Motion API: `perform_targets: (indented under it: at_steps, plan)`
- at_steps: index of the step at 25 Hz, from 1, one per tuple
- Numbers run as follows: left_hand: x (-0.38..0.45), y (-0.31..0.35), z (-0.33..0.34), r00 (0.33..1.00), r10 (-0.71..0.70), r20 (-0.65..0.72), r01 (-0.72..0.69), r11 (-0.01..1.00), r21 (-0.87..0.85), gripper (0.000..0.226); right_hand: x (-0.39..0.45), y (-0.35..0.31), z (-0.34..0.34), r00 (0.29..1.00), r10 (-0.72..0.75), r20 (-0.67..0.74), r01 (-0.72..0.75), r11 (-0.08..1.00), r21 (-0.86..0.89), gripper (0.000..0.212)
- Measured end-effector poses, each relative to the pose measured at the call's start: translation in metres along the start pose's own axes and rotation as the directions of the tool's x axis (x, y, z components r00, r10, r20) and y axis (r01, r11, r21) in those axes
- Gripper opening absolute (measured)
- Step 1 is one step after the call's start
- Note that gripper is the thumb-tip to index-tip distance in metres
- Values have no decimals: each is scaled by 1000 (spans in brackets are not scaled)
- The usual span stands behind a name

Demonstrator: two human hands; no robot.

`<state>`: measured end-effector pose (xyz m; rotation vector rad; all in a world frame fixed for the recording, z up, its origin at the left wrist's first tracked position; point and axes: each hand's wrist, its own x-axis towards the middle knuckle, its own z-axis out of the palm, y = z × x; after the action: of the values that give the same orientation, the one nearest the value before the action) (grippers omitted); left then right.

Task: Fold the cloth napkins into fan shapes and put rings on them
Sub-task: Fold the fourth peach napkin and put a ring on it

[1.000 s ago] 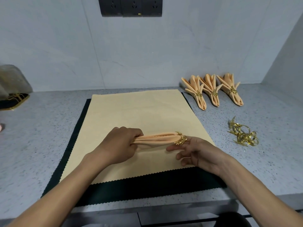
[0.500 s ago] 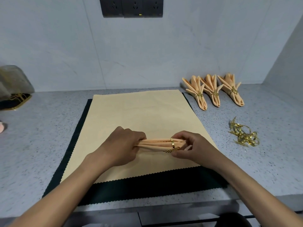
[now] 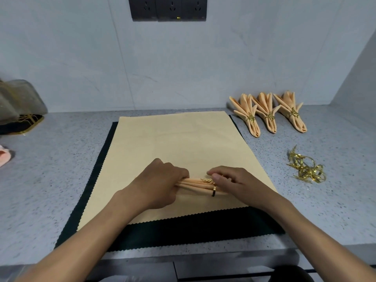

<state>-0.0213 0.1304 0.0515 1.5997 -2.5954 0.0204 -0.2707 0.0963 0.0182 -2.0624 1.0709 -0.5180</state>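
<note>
A pleated peach napkin (image 3: 196,185) lies crosswise over the cream cloth (image 3: 175,143). My left hand (image 3: 160,183) grips its left end, fingers curled round the folds. A gold ring (image 3: 213,191) with a leaf ornament sits round the napkin near its right part. My right hand (image 3: 238,184) pinches the ring and the napkin there, and hides the napkin's right end. Three finished fan napkins (image 3: 268,113) with gold rings lie at the back right.
Spare gold rings (image 3: 306,168) lie in a heap on the grey counter (image 3: 50,171) to the right. A dark green mat (image 3: 183,226) lies under the cream cloth. A grey bag (image 3: 18,98) and a pink item (image 3: 4,157) sit at the left edge.
The ring has slid leftward along the napkin, from its right tip to further in. My right hand followed and closed on it. My left hand kept its grip.
</note>
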Motion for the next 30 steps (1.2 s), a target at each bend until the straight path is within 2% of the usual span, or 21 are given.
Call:
perform_targets:
  at_steps: [1, 3, 5, 9, 13, 17, 21, 24, 26, 30]
  plan:
    - [0, 0, 0, 1000, -6, 5, 6, 1000, -16, 22, -4, -1, 2, 999, -28, -27, 27, 998, -49, 33]
    - [-1, -3, 1, 1000, -12, 8, 12, 1000, -16, 22, -10, -4, 7, 993, -112, -48, 98, 967, -233, 47]
    - [0, -3, 2, 1000, -11, 19, 11, 1000, 3, 22, -10, -1, 14, 979, -178, -102, 140, 942, -304, 49]
    - [-2, -1, 0, 999, -5, 40, 4, 1000, 20, 23, -4, 1, 19, 972, -199, -123, 163, 954, -252, 43]
    - [-4, -1, -2, 999, 1, 54, -1, 1000, 7, 23, -2, 1, 25, 956, -227, -186, 164, 939, -302, 44]
    - [-2, 4, -4, 997, 34, 66, -35, 999, 22, 25, 2, -4, 29, 944, -269, -193, 188, 915, -358, 43]
    - [-2, -1, 3, 996, 12, 91, -12, 1000, 7, 27, 7, -8, 41, 934, -306, -185, 221, 900, -376, 44]
    - [-3, -1, 4, 993, 17, 117, -26, 997, 70, 28, 8, -1, 46, 970, -207, -129, 166, 947, -276, 57]
    - [-3, -2, 7, 991, 23, 135, -38, 993, 110, 27, 4, 11, 44, 973, -186, -138, 146, 956, -254, 50]
    - [2, -5, 11, 984, -6, 177, -23, 987, 161, 25, 2, 24, 44, 965, -169, -200, 121, 965, -231, 16]
